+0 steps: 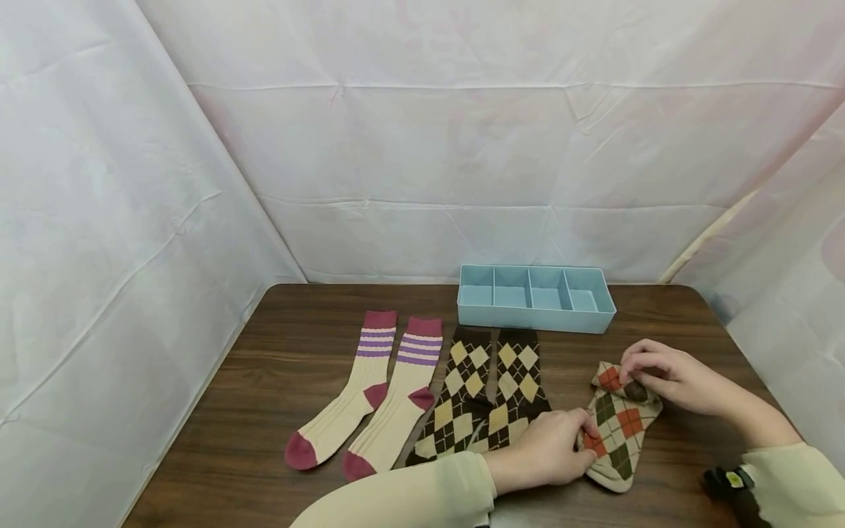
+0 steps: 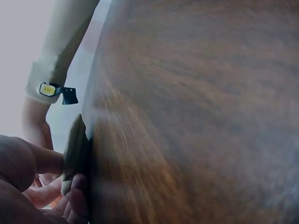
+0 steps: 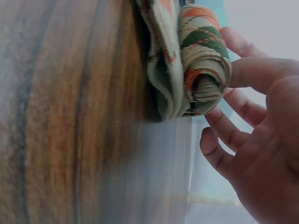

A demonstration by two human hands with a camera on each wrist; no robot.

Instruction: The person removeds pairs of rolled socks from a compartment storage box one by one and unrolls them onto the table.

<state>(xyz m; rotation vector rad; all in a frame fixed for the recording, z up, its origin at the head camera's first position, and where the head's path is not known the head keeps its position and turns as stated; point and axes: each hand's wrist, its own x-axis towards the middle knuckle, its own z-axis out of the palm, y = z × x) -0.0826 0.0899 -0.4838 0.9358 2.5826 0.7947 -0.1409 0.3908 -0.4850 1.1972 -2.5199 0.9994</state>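
A beige argyle sock [image 1: 623, 440] with orange and green diamonds lies on the table, its far end rolled up. My right hand [image 1: 676, 378] holds this rolled end between thumb and fingers. The right wrist view shows the coil [image 3: 203, 60] end-on, resting beside a flat fold of the fabric. At the sock's left edge, my left hand [image 1: 551, 447] pinches the cloth. Thumb and fingers meet around the beige edge [image 2: 74, 149] in the left wrist view. Just left of that hand lie two dark brown argyle socks [image 1: 521, 367], partly covered by the left forearm.
Two cream socks [image 1: 396, 396] with maroon toes and purple stripes lie flat farther left. A light blue box [image 1: 538, 317] with several compartments stands at the back edge of the wooden table [image 1: 244, 411]. White sheeting [image 1: 396, 147] hangs behind and at the sides.
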